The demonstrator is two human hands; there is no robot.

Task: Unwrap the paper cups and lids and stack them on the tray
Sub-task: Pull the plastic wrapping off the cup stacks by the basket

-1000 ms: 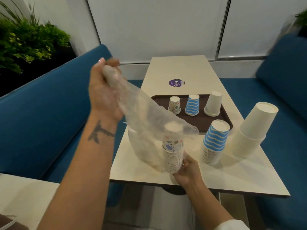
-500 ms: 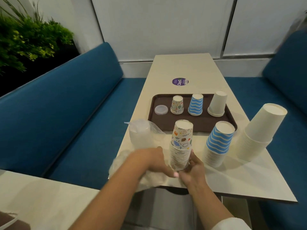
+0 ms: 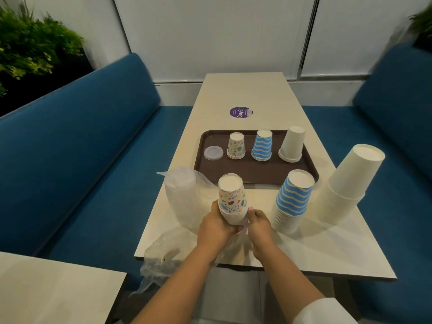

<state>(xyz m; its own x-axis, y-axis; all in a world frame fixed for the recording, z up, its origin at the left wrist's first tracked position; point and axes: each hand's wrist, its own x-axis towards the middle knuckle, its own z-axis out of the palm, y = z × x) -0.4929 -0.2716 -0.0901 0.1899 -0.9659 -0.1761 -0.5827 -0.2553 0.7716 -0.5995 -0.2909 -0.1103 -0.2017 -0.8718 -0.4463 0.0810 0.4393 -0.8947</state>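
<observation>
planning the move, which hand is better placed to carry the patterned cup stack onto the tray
Probably the left hand. Both hands grip the patterned cup stack, but the tray's patterned cups stand ahead and left of centre, on the left hand's side. The right hand could then steady the stack.

The left hand [image 3: 214,224], raised with the plastic wrapper [image 3: 163,256] a second ago, is now down on the printed cup stack [image 3: 232,202], gripping it opposite the right hand [image 3: 258,224]. The wrapper, off the stack, now hangs over the table's [image 3: 327,249] near-left edge.
</observation>
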